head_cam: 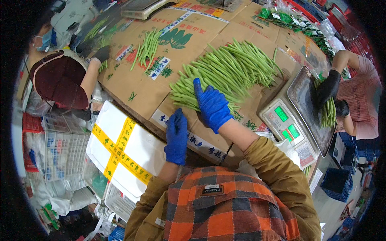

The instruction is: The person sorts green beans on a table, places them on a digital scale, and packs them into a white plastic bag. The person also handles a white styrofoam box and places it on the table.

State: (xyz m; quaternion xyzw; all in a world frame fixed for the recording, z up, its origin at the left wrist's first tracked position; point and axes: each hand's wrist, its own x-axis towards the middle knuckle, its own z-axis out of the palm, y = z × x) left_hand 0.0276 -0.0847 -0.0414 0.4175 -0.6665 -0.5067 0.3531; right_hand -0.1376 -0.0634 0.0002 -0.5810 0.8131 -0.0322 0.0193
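My right hand (212, 105), in a blue glove, lies on the near end of a large pile of green beans (235, 64). Its thumb points away from me over the beans. The other fingers are bent and partly hidden, so a grip on beans cannot be made out. Some beans are blurred just beyond this hand. My left hand (176, 135), gloved in blue too, hovers by the near edge of the cardboard-covered table (132, 93). Its fingers are together, and nothing shows in them. A smaller bunch of green beans (147, 48) lies farther off to the left.
A digital scale (289, 120) stands at right, where a co-worker's black-gloved hands (328, 87) hold beans over its pan. Another person in a dark cap (60, 79) works at left. A taped white foam box (135, 144) sits left of me. Bagged greens (289, 21) line the far right.
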